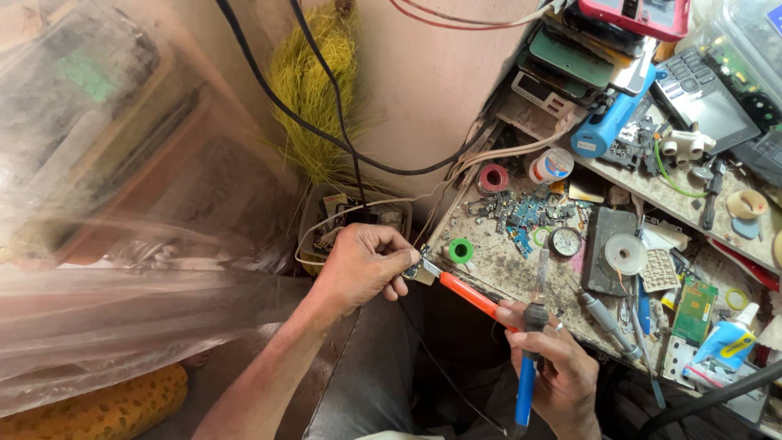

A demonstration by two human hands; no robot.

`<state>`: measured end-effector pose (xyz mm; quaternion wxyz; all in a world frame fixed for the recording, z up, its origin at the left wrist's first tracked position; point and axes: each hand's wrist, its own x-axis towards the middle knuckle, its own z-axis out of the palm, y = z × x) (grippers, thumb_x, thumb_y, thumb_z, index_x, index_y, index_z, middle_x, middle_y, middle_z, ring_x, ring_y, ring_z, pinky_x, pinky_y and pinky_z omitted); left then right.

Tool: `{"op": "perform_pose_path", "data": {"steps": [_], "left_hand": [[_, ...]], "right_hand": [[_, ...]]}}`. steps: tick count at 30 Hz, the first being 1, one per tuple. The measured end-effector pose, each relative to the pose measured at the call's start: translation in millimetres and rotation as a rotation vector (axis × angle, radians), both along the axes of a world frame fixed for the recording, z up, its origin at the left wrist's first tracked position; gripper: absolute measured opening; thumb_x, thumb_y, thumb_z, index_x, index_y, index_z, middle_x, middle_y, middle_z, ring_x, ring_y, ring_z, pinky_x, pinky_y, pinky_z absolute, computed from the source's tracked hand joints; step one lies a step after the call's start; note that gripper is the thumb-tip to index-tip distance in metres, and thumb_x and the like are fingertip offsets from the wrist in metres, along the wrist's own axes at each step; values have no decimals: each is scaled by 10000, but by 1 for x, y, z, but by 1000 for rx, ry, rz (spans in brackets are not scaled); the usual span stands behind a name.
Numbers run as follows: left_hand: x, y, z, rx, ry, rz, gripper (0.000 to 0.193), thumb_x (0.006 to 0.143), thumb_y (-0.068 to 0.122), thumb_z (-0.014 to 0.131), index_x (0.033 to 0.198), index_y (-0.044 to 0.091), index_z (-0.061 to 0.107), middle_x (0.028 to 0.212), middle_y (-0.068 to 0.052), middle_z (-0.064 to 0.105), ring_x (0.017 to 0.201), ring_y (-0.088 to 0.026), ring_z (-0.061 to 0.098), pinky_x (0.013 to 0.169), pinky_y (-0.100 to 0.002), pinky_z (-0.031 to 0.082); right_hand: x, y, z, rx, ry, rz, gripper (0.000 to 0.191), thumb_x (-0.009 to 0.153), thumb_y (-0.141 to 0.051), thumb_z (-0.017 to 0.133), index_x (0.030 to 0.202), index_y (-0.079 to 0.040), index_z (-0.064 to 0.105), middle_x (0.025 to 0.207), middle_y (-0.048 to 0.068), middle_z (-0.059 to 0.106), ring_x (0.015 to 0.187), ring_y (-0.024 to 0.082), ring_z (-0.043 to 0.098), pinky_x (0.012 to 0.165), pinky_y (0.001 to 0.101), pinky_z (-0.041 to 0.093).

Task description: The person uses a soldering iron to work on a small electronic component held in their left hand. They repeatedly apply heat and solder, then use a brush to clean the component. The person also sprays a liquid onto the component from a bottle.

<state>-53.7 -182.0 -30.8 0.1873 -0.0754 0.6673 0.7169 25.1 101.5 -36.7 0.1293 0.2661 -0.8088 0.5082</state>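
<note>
My left hand [362,265] is closed around a small metal part [420,271] with thin white and black wires running from it, held just off the bench's left edge. My right hand [555,368] grips a blue-handled soldering iron [527,383] upright, its tip [542,269] pointing up over the bench. The same hand's fingers also pinch the end of an orange-handled tool [471,296]. That tool slants up and left, and its metal head meets the part in my left hand.
A cluttered workbench [505,269] on the right carries a green tape roll [460,250], a red roll [493,178], a white jar [552,165], solder spools, circuit boards and a glue bottle [729,342]. Stacked phones sit behind. Clear plastic sheeting [122,269] fills the left.
</note>
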Motion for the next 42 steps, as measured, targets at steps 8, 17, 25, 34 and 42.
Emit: {"op": "perform_pose_path", "data": {"steps": [8,17,25,34,42], "left_hand": [[0,1,-1,-14,13,3,165,899,125,717,872,-34,752,684,-62,696,528,-102,670,445,-241,548],[6,4,2,-26,-26,10,163,897,122,718,851,-32,750,666,-74,715,507,-109,662,447,-235,534],[14,10,3,4,-21,37,140,895,102,717,846,-25,751,674,-63,704,510,-99,655,444,-230,523],[11,12,-5,22,-22,35,149,904,114,726,852,-25,743,661,-70,698,500,-101,646,440,-229,515],[4,7,-13,35,-4,31,139,900,105,726,870,-29,745,690,-61,700,510,-98,652,433,-235,522]], "right_hand": [[9,8,-13,-26,77,-135,329,915,57,677,1176,-53,510,1188,240,718,1116,308,743,912,362,618],[28,49,4,135,355,-813,233,1130,75,669,1267,-10,500,1289,265,695,1192,309,718,1043,387,576],[14,55,50,471,434,-833,221,1075,9,706,1217,23,537,1263,281,672,1235,444,660,1112,441,514],[37,19,2,-157,249,-537,398,1092,-268,574,1344,38,537,1019,213,723,805,179,679,763,303,568],[19,-10,-8,-181,41,-537,243,1019,-105,638,1199,57,650,954,170,700,795,186,718,714,253,568]]}}
